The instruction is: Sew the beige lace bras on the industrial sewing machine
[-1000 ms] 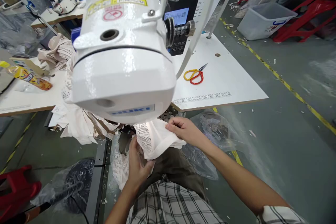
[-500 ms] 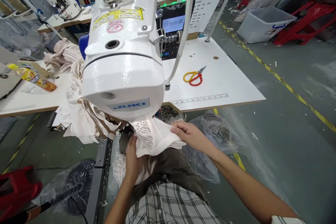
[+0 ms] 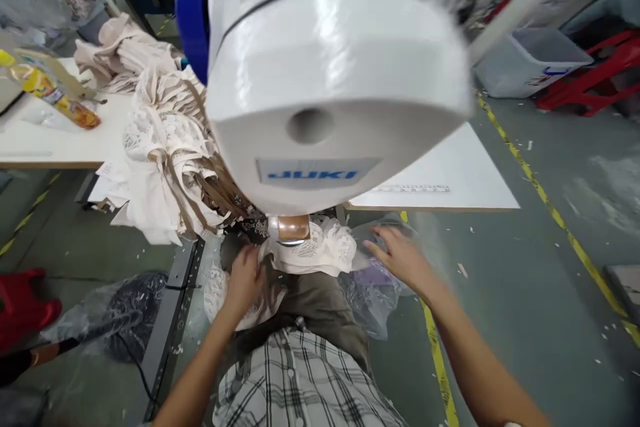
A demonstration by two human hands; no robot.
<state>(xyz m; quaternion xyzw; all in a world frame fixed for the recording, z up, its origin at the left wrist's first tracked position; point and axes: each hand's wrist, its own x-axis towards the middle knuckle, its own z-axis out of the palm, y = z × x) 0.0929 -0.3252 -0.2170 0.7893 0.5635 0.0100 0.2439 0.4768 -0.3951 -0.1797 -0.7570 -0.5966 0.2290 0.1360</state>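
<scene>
A cream lace garment piece (image 3: pixel 325 250) lies bunched under the head of a white sewing machine (image 3: pixel 320 93), above my lap. My right hand (image 3: pixel 400 257) is to the right of the lace, apart from it, with thumb and fingers spread and nothing in them. At the left end of the piece is my left hand (image 3: pixel 245 283), its fingers smeared by motion; whether it grips the fabric I cannot tell. More pale lace (image 3: pixel 217 290) hangs beside my left wrist. The machine's needle area is hidden behind its head.
A heap of cream lace pieces with brown straps (image 3: pixel 165 147) hangs over the table edge on the left. A yellow-labelled bottle (image 3: pixel 55 97) lies behind it. On the right are the white tabletop (image 3: pixel 440 173), a plastic bin (image 3: pixel 530 63) and a red stool (image 3: pixel 595 77).
My right hand has let go of the fabric and moved right. The lace piece now lies bunched under the machine instead of stretched out. My view has come closer to the machine head.
</scene>
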